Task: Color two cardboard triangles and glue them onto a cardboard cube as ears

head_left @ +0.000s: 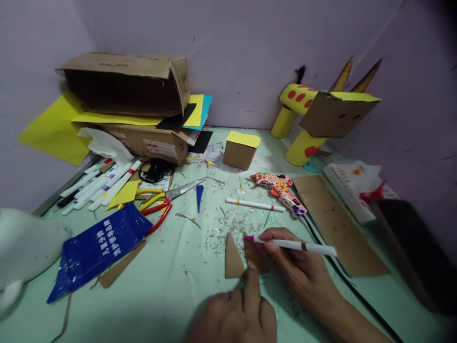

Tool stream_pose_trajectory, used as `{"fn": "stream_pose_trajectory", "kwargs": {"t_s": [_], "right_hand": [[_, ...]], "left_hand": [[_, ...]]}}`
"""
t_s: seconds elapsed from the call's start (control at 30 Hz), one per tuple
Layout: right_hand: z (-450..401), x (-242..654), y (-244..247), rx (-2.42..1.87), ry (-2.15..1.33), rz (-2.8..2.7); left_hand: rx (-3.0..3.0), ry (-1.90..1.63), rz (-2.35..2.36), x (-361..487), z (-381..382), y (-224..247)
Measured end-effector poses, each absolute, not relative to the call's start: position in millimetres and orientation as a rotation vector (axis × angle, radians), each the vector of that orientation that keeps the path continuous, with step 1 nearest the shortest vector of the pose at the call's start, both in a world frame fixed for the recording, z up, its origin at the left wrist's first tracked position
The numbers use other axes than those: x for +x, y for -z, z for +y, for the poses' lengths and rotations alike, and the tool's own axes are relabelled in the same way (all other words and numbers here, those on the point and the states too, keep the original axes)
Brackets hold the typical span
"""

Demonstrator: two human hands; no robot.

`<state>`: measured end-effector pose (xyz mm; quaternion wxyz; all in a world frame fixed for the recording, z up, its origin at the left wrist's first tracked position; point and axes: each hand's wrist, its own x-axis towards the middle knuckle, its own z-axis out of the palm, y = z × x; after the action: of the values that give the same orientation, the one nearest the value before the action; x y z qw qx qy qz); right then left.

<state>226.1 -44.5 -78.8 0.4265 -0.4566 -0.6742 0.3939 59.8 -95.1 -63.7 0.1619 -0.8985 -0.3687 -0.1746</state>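
In my right hand (305,269) is a white marker pen (307,247), pinched between thumb and fingers, with its magenta tip at the upper point of a small brown cardboard piece (254,255). My left hand (239,314) has its index finger stretched out and pressing on the lower edge of that piece; its other fingers are curled. Part of the piece is hidden behind my right hand. A similar pointed cardboard piece (233,261) lies flat just to its left. Beyond the hands, another marker (255,205) lies across the table among brown scraps.
Scissors (178,190), a blue packet (103,252) and several markers (103,186) lie at left. Cardboard boxes (124,90) stand behind them. A small yellow-topped box (241,151) and a yellow cardboard animal (335,114) stand at the back. A patterned glue gun (280,188) trails its cord rightward.
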Motion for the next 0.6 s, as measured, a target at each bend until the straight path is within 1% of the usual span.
{"fn": "stream_pose_trajectory", "kwargs": {"t_s": [0.27,0.47,0.6], "right_hand": [[-48.9,225.7,77.6,-1.186,-1.101,-1.602],[-50.2,225.7,72.3,-1.157,-1.197,-1.613],[-47.0,225.0,76.0,-1.138,-1.117,-1.551]], "left_hand": [[-2.492,0.613,-1.104,62.7,-94.8,67.5],[-2.570,0.512,-1.038,59.0,-93.9,64.5],[-2.557,0.508,-1.037,59.1,-94.5,66.0]]}}
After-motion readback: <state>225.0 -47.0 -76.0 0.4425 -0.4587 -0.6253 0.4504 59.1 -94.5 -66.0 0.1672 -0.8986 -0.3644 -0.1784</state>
